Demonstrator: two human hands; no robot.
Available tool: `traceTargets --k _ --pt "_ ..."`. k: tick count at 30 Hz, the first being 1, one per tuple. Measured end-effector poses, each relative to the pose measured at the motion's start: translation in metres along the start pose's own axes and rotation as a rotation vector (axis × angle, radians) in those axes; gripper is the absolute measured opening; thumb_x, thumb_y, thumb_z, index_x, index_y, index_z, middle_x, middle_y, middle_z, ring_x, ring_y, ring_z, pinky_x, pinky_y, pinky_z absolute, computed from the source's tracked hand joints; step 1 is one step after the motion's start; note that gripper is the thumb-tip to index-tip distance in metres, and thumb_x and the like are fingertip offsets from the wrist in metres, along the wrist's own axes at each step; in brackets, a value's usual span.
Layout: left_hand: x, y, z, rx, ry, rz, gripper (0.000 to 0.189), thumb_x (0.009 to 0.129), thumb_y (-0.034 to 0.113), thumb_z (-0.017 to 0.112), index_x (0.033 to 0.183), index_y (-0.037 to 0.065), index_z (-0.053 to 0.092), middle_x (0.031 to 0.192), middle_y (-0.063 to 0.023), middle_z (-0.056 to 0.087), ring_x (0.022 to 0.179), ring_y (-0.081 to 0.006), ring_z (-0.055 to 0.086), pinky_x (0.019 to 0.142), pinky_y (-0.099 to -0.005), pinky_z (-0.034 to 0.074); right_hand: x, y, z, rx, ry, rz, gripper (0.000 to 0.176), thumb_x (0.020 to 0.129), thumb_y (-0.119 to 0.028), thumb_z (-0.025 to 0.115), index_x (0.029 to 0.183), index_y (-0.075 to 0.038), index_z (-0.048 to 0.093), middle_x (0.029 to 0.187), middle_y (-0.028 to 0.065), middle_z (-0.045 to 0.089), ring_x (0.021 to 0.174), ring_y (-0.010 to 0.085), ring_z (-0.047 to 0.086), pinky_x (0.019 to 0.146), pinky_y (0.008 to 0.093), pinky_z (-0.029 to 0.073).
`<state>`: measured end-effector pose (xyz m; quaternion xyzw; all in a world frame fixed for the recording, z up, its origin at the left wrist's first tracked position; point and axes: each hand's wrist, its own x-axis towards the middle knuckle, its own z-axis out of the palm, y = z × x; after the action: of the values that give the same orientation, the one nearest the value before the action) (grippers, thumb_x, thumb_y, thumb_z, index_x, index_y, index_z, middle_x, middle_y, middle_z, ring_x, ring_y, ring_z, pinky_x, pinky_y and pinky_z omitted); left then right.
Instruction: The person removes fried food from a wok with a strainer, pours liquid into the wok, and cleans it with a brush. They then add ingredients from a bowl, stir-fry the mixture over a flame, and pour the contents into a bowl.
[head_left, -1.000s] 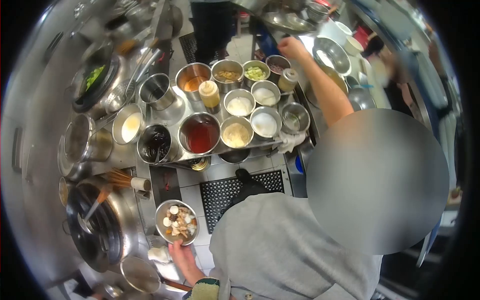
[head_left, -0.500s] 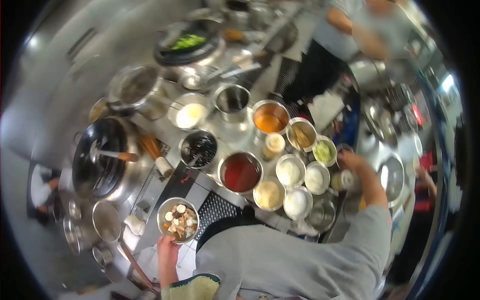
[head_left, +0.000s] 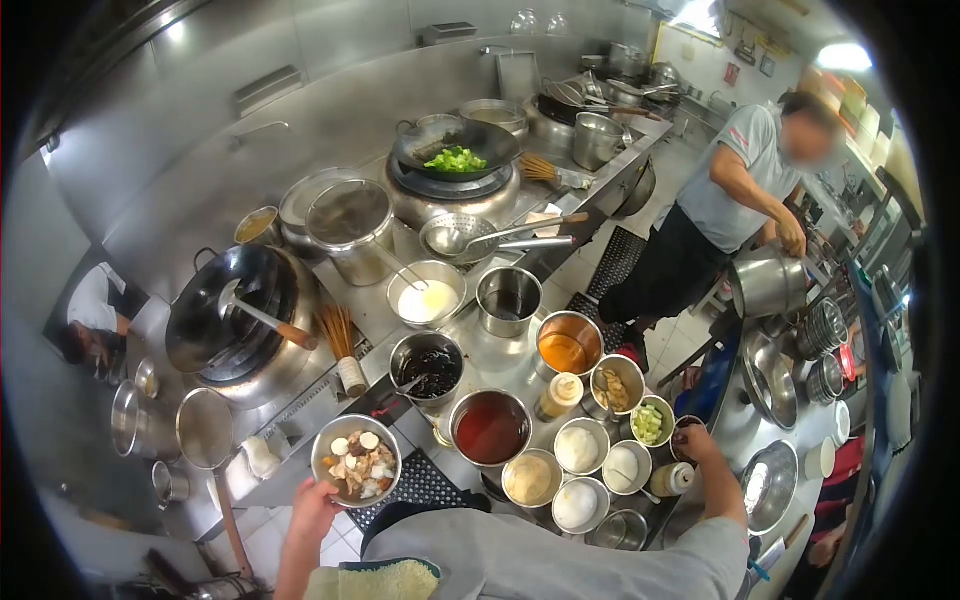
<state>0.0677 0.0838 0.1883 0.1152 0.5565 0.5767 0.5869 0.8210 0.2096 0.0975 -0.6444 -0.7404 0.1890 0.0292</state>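
My left hand grips the near rim of a steel bowl of cut pieces, white rounds and brown and pale chunks. The bowl is held over the floor at the counter's front edge. Over to the right, my right hand reaches down into a small round container; its fingertips and the contents are hidden. Beside that container stand a pot of chopped green pieces and a lidded jar. Several steel pots of white powder sit left of it, near a pot of dark red liquid.
A wok with a ladle stands at left, a bamboo brush beside it. Farther back, another wok holds green vegetables. A strainer lies at lower left. A co-worker at right handles a large pot.
The view has tilted up and sharpened, showing more of the kitchen. My left hand still holds the bowl, and my right hand remains at the small container.
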Motion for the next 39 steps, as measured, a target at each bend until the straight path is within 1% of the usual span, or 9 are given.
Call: traceTargets --k 5,20,26,27,30,31,34,38,39 --pt "0.006 0.001 0.0 0.003 0.014 -0.002 0.04 0.072 -0.005 0.05 0.113 -0.006 0.048 0.106 -0.0192 0.06 0.093 -0.0331 0.063 0.074 -0.0522 0.056 -0.001 0.01 -0.005 0.133 0.048 0.333 0.019 0.066 -0.005 0.069 0.085 -0.002 0.067 0.079 0.0185 0.066 0.077 0.0333 0.066 0.071 0.0388 0.052" --pt "0.012 0.004 -0.012 0.04 -0.047 -0.024 0.039 0.073 -0.002 0.051 0.112 -0.005 0.049 0.107 -0.0186 0.059 0.095 -0.0325 0.062 0.075 -0.0518 0.056 0.007 0.028 0.002 0.359 0.26 0.511 0.026 0.069 -0.005 0.067 0.094 -0.003 0.066 0.081 0.0175 0.066 0.075 0.0298 0.066 0.067 0.0366 0.051" --pt "0.003 0.001 -0.019 0.067 -0.057 -0.023 0.038 0.074 -0.001 0.05 0.111 -0.005 0.05 0.106 -0.0174 0.06 0.092 -0.0299 0.063 0.075 -0.0474 0.057 0.004 0.036 0.021 0.095 0.333 0.304 0.013 0.075 -0.001 0.066 0.088 0.0 0.063 0.066 0.0093 0.061 0.055 0.0196 0.062 0.05 0.033 0.051" --pt "0.003 0.002 -0.018 0.066 -0.053 -0.022 0.037 0.074 -0.001 0.05 0.111 -0.004 0.05 0.106 -0.0173 0.06 0.091 -0.0295 0.063 0.074 -0.0467 0.057 0.006 0.032 0.022 0.414 0.283 0.483 0.009 0.076 0.003 0.064 0.084 -0.001 0.063 0.064 0.0072 0.058 0.053 0.0195 0.061 0.046 0.0316 0.052" --pt "-0.001 -0.007 -0.027 0.067 -0.009 -0.032 0.037 0.074 -0.002 0.051 0.111 -0.004 0.051 0.105 -0.017 0.061 0.089 -0.0284 0.064 0.072 -0.045 0.057 0.018 0.057 0.027 0.271 0.302 0.376 0.007 0.075 0.004 0.063 0.08 -0.001 0.062 0.063 0.0073 0.056 0.052 0.0201 0.061 0.046 0.0319 0.053" --pt "0.0 -0.01 -0.035 0.075 0.005 -0.037 0.037 0.074 -0.002 0.051 0.111 -0.004 0.051 0.105 -0.0168 0.061 0.089 -0.0282 0.064 0.071 -0.0447 0.057 0.011 0.017 0.005 0.552 0.254 0.531 0.006 0.075 0.004 0.06 0.077 -0.002 0.061 0.063 0.0072 0.057 0.051 0.0185 0.06 0.046 0.0317 0.051" --pt "-0.004 0.0 -0.019 0.072 -0.007 -0.041 0.038 0.073 -0.002 0.053 0.111 -0.005 0.05 0.105 -0.0163 0.061 0.091 -0.0284 0.063 0.074 -0.0448 0.056 0.015 0.047 0.026 0.075 0.41 0.149 0.008 0.078 -0.006 0.058 0.072 -0.004 0.062 0.059 0.0064 0.058 0.048 0.0159 0.056 0.044 0.0327 0.044" --pt "0.012 -0.016 -0.048 0.019 -0.071 -0.016 0.046 0.071 -0.002 0.053 0.117 -0.007 0.048 0.112 -0.0187 0.058 0.098 -0.0313 0.061 0.079 -0.0458 0.054 0.016 0.039 0.026 0.471 0.285 0.44 0.011 0.077 -0.013 0.058 0.078 -0.002 0.062 0.061 0.0151 0.059 0.052 0.0225 0.057 0.053 0.0368 0.046" --pt "0.009 -0.012 -0.04 0.051 -0.092 -0.03 0.049 0.071 -0.001 0.052 0.118 -0.007 0.047 0.115 -0.019 0.056 0.1 -0.0319 0.06 0.081 -0.0461 0.053 0.012 0.03 0.019 0.107 0.423 0.305 0.011 0.077 -0.014 0.059 0.078 -0.003 0.063 0.062 0.0147 0.06 0.052 0.0221 0.059 0.052 0.0368 0.047"
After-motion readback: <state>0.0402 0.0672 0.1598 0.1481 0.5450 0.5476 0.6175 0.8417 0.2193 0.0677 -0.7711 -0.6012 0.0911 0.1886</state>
